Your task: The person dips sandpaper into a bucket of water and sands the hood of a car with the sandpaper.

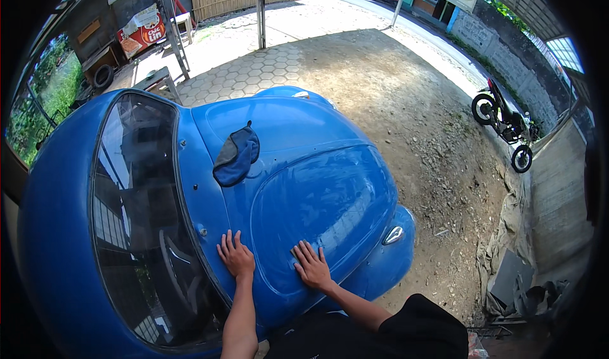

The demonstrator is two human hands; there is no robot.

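Observation:
I lean over a rounded blue car (317,187) whose front lid carries pale, whitish streaks. My left hand (236,255) lies flat with fingers spread on the panel between the windshield (139,213) and the lid, holding nothing. On the lid rests my right hand (312,265), its fingers pressed over a small thing; only a thin yellowish-brown edge shows by the fingertips, so its kind is hidden. Farther up, a crumpled blue and grey cloth (238,159) lies on the bodywork near the windshield, apart from both hands.
A chrome-trimmed lamp (393,235) sits on the near fender. Gravelly ground (438,168) borders the car's front. At the right, a motorcycle (507,118) stands by a wall. A post (261,13) rises beyond the car, and a tire (103,76) leans at far left.

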